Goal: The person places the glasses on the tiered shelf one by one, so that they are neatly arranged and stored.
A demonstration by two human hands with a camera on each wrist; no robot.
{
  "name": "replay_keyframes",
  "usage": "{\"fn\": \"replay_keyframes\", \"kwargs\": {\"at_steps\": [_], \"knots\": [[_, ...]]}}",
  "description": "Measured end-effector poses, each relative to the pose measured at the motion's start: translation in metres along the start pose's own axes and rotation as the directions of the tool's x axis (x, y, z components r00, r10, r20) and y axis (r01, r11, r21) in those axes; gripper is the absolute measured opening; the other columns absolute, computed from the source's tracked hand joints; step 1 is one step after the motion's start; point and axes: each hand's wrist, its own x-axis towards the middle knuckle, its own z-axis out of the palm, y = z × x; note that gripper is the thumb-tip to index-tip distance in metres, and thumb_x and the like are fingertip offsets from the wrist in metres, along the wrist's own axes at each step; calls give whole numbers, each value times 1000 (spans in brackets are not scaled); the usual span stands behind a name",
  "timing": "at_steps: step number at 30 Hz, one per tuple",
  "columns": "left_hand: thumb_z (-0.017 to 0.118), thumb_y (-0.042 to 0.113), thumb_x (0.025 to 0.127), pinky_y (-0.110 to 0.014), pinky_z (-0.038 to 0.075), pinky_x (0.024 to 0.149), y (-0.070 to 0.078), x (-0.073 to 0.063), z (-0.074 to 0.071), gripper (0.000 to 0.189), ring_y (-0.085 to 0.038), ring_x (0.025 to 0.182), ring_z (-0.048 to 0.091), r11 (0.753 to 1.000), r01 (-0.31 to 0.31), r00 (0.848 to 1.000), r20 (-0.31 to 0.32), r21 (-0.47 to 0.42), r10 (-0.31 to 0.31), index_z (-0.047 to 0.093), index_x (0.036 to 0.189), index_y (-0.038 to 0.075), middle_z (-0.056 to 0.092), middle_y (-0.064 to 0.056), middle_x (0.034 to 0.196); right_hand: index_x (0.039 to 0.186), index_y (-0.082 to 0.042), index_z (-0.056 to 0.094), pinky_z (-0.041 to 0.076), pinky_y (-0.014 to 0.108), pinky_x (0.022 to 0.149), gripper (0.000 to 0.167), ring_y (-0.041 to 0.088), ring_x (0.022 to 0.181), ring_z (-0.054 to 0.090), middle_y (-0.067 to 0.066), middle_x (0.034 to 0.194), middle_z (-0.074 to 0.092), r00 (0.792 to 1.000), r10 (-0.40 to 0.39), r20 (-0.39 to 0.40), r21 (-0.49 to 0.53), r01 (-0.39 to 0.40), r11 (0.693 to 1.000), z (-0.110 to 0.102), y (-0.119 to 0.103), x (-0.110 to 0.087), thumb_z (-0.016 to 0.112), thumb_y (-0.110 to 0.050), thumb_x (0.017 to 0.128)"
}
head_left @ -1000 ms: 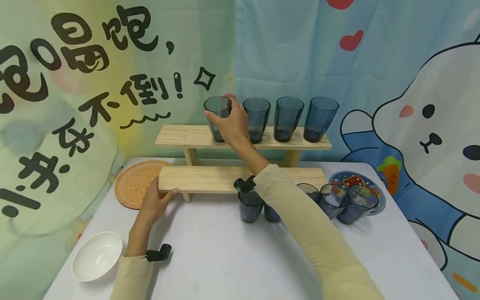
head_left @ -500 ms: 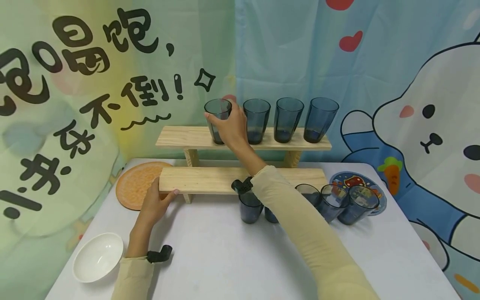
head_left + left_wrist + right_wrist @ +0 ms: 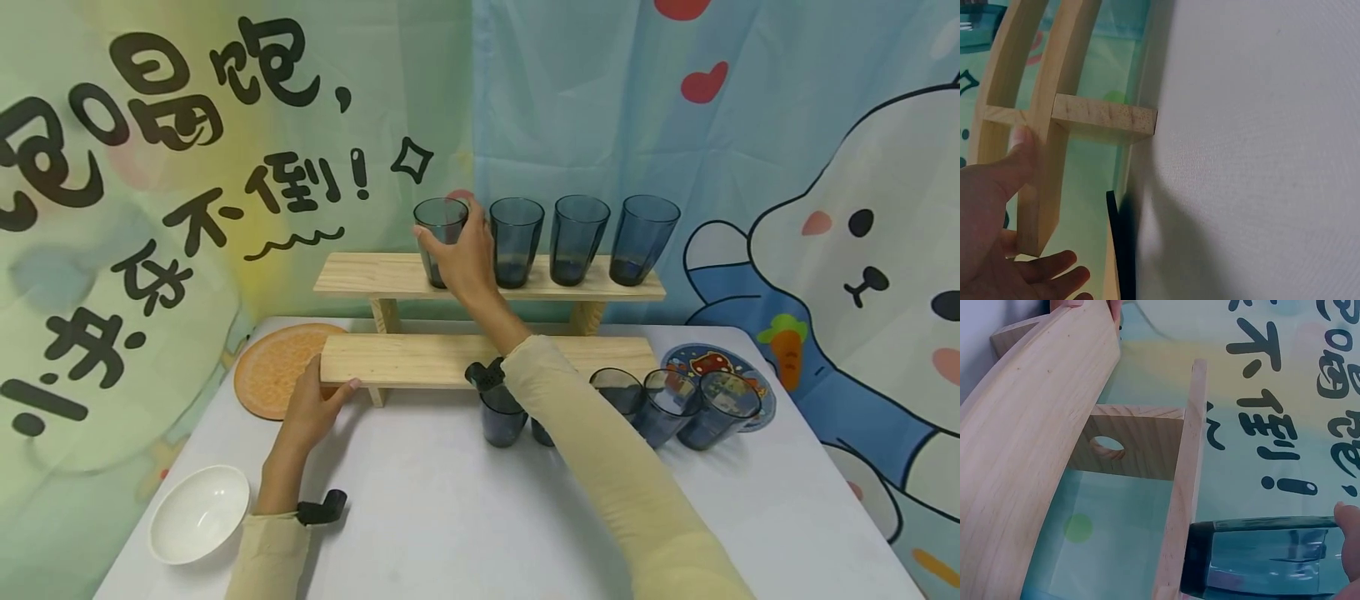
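A wooden two-tier shelf rack (image 3: 401, 360) stands toward the back of the table. My left hand (image 3: 309, 410) holds the left end of its lower board, with the thumb in front and some fingers spread below in the left wrist view. On the upper board (image 3: 367, 271), my right hand (image 3: 467, 258) grips a blue-tinted drinking glass (image 3: 442, 218) between thumb and fingers. The base of this glass (image 3: 1266, 559) meets the upper board in the right wrist view. Three like glasses stand to its right, the nearest glass (image 3: 513, 250) close beside my hand.
Several more blue glasses (image 3: 502, 423) stand on the white table (image 3: 450, 517) before the rack, partly hidden by my right sleeve (image 3: 600, 450). A round orange mat (image 3: 266, 375) lies left, a patterned blue plate (image 3: 763, 400) right, and a white bowl (image 3: 198, 517) front left.
Over the last second both hands keep their holds and the glass stays at the left of the upper row. Only a slight shift of the head view shows.
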Motion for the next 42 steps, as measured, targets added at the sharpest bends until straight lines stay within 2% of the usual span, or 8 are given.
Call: {"fn": "replay_keyframes", "kwargs": {"at_steps": [4,9,14,19,25,29,34,42], "knots": [[66,33,106,-63,26,124,2,0,0,84,-49,153,32,1000,5,1000,11,1,-5,19,163,-8,33,-35,163,166,-13,20,47,53,110,96,36,144,47,19,163,39,1000,-24,16,-17,24,1000,-4,-1,-2,78,-43,96],[65,33,107,-63,24,125,4,0,0,85,-49,154,30,1000,24,1000,20,15,-24,16,164,-8,30,-35,164,170,-12,3,41,53,119,109,36,157,33,18,174,22,994,-46,97,-79,54,995,-14,-4,-13,77,-45,97],[65,32,107,-63,25,125,5,-1,1,84,-50,153,31,1000,20,1000,14,20,-21,18,163,-8,32,-36,163,171,-17,-4,35,58,123,107,35,162,22,12,178,7,977,-75,197,-161,108,981,-32,-10,-33,70,-49,101],[65,32,107,-63,25,125,5,-1,1,84,-50,153,32,999,16,1000,14,29,-16,18,163,-9,32,-37,162,171,-20,8,39,55,121,92,30,158,33,10,174,25,961,-156,228,-150,193,970,-66,-18,-60,65,-48,104],[65,31,107,-63,24,125,5,-1,1,84,-50,153,30,1000,11,1000,15,19,-11,18,163,-9,31,-36,163,169,-15,22,36,35,124,81,18,156,37,6,170,36,939,-298,172,-95,316,944,-115,-24,-88,67,-35,106],[65,31,107,-63,24,125,4,-2,1,83,-50,153,30,1000,6,1000,8,22,-6,18,163,-9,31,-36,163,168,-16,27,36,33,124,77,17,155,40,5,167,41,935,-332,125,-122,346,930,-150,-22,-101,69,-29,105],[65,31,107,-63,24,125,4,-2,0,82,-50,153,31,1000,-1,1000,3,26,1,20,162,-10,32,-37,162,167,-19,30,36,34,124,73,20,153,42,5,165,45,952,-302,47,-168,306,937,-196,-14,-111,69,-24,105],[65,29,107,-64,23,125,6,-3,1,81,-51,153,30,1000,-3,1000,4,27,3,20,162,-10,32,-37,163,166,-24,32,36,20,120,72,25,152,45,6,164,46,971,-235,-43,-278,215,936,-250,11,-126,69,-25,105]]}}
